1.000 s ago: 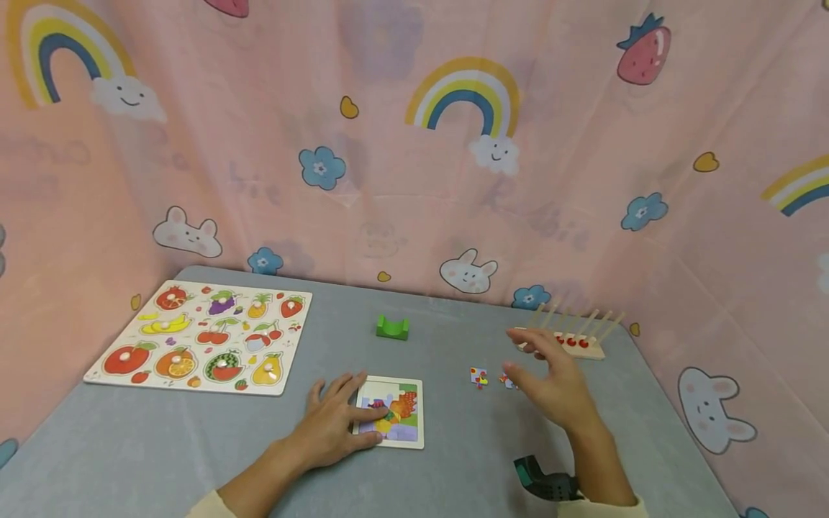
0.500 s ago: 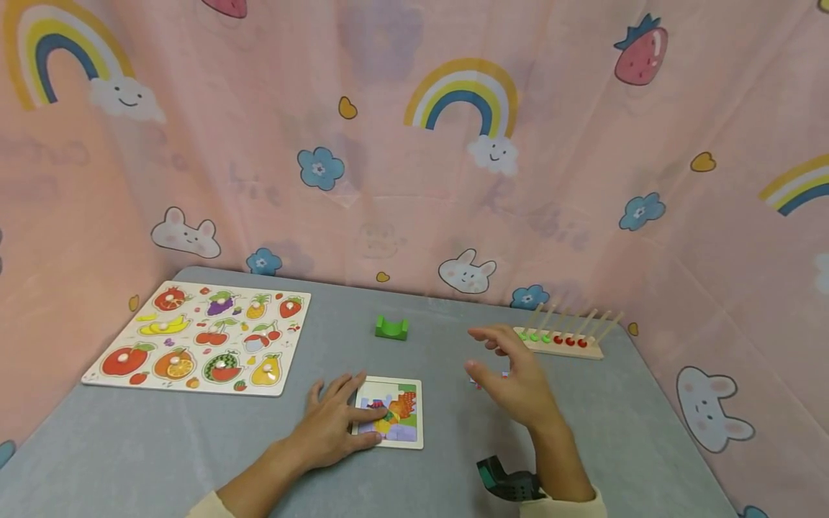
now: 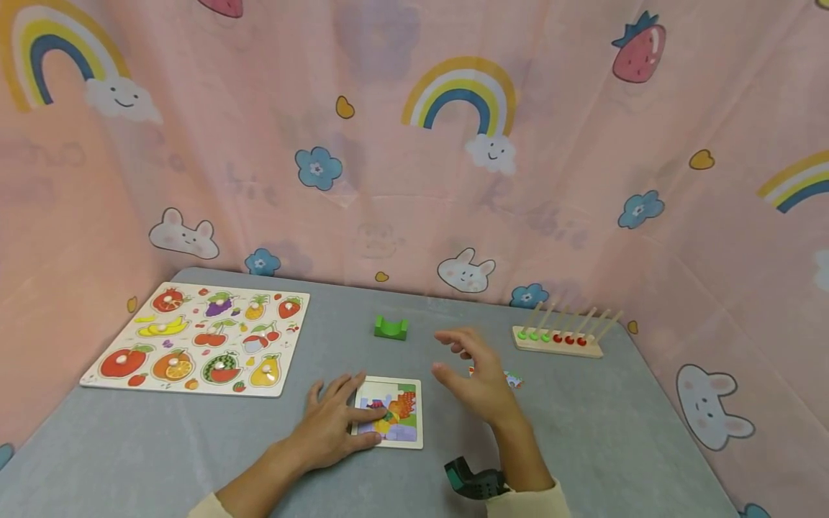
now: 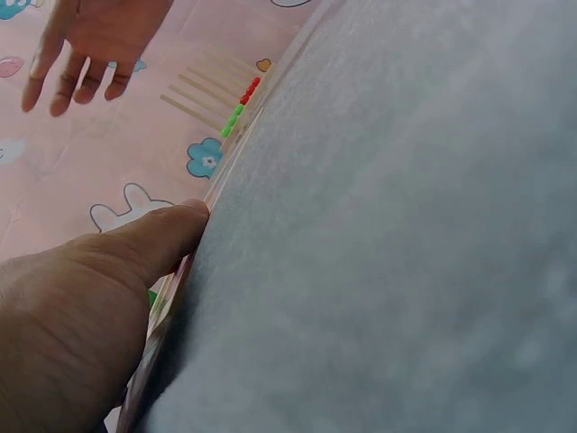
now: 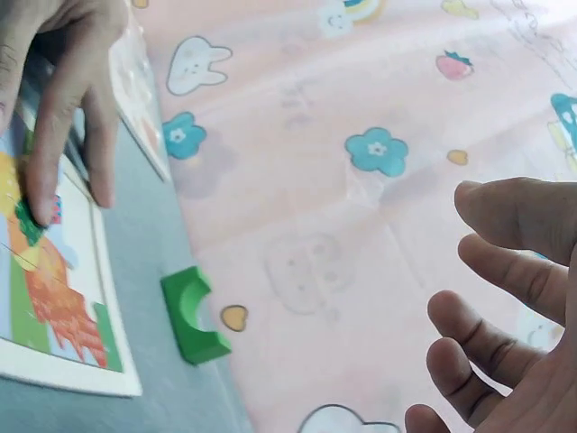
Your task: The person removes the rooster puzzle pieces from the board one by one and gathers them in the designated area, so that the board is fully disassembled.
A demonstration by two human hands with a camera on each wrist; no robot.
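Note:
A small framed jigsaw puzzle (image 3: 419, 414) lies flat on the grey table, its colourful picture part-filled and a pale bare patch at its upper left. My left hand (image 3: 332, 426) rests on its left side, fingers extended, with the thumb at the lower edge and the index finger across the picture. To the right of the puzzle my right hand (image 3: 478, 378) hovers over the table with loosely bent, parted fingers and nothing between them. Loose jigsaw pieces (image 3: 514, 379) lie just beyond it, partly hidden by the hand.
A large fruit peg puzzle board (image 3: 194, 352) lies at the left. Behind the small puzzle stands a green notched block (image 3: 391, 329). At the back right is a wooden peg stand (image 3: 558, 343) with green and red beads. A pink printed curtain (image 3: 363, 216) hangs behind the table.
My right hand has moved left from beside the bead stand towards the puzzle, uncovering the stand. My left hand has stayed in place on the puzzle.

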